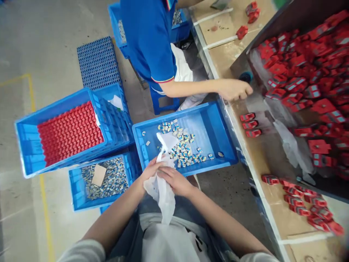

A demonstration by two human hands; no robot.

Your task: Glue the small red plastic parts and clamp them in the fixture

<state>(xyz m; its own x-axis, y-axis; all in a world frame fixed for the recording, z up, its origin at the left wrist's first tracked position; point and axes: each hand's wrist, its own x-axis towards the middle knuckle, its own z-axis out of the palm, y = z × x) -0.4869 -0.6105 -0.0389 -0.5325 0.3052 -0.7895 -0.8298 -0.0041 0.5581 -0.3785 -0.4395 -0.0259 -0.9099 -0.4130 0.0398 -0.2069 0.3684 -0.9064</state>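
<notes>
Both hands pinch a white bag (160, 189) over the lap, left hand (151, 170) closed on its neck, right hand (174, 181) gripping the side, looks like so it hangs by the crate (218, 120) of small blue-white parts (182, 147). I count four blue crates. A co-worker's hand (234, 89) reaches over the bench (261, 153), fist closed, with three red parts (249, 124) lined up near it

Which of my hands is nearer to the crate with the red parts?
Left. The left hand grips the white bag on the side toward the red-parts crate. The right hand holds the bag on its far side.
</notes>
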